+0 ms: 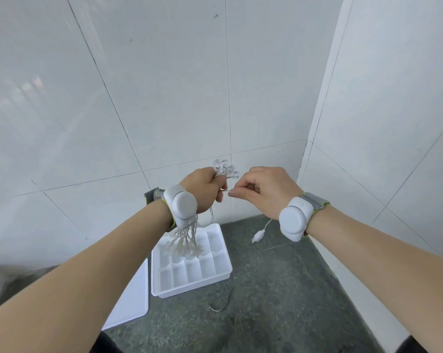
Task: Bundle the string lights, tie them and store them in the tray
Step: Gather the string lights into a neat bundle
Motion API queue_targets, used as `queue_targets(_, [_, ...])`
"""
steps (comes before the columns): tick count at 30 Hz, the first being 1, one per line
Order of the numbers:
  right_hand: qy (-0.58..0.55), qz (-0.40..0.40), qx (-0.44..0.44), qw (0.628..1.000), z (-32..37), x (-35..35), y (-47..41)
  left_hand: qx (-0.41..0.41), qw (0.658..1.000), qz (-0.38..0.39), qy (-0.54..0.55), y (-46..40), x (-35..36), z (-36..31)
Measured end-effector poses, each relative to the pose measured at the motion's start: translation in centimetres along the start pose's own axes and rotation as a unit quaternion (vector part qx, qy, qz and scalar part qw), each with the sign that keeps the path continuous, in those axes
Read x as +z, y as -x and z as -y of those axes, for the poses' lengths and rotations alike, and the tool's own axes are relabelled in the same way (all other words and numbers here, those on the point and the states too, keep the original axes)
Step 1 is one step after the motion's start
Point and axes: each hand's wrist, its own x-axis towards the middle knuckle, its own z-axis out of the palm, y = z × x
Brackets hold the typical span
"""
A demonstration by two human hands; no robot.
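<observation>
My left hand (204,188) is shut around a bundle of clear string lights (225,169); round bulbs poke out above the fist and star-shaped bulbs (186,244) hang below the wrist. Beside it, my right hand (262,189) pinches the thin wire between thumb and forefinger, almost touching the left fingers. The cord's white USB plug (258,235) dangles under the right wrist. Below the hands, a white tray (223,275) with several compartments sits on the dark grey floor.
A flat white lid (131,301) lies left of the tray. A thin dark twist tie (221,305) curls on the floor in front of the tray. White tiled walls (164,98) close in at the back and the right.
</observation>
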Motion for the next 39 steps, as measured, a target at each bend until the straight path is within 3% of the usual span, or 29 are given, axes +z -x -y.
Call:
queue_targets(5, [0.009, 0.039, 0.041, 0.998, -1.1, -1.6, -0.1, -0.009, 1.000, -0.015, -0.020, -0.6, -1.3, 0.4])
queue_targets(12, [0.031, -0.035, 0.058, 0.997, -2.5, -3.6, -0.4, -0.030, 0.992, 0.017, -0.118, -0.3, -2.7, 2.1])
queue_targets(18, [0.061, 0.048, -0.012, 0.997, -0.6, -1.1, -0.1, 0.010, 0.996, 0.029, -0.087, 0.1, 0.0, 1.1])
queue_targets(25, [0.068, 0.076, -0.003, 0.995, -0.8, -1.5, -0.4, -0.015, 0.990, 0.001, -0.139, -0.8, -0.7, 1.6])
queue_targets(31, [0.000, -0.009, 0.063, 0.998, -1.3, -4.0, -0.4, -0.052, 0.990, 0.011, -0.134, -0.8, -2.8, 2.8])
queue_targets(36, [0.070, 0.079, 0.038, 0.994, -0.1, -2.7, -0.4, -0.032, 0.996, 0.055, -0.060, -0.2, -1.4, 1.7])
queue_targets(39, [0.105, 0.127, 0.030, 0.986, 0.0, -2.2, -0.5, -0.019, 0.998, 0.036, -0.044, -0.1, -1.0, 0.9])
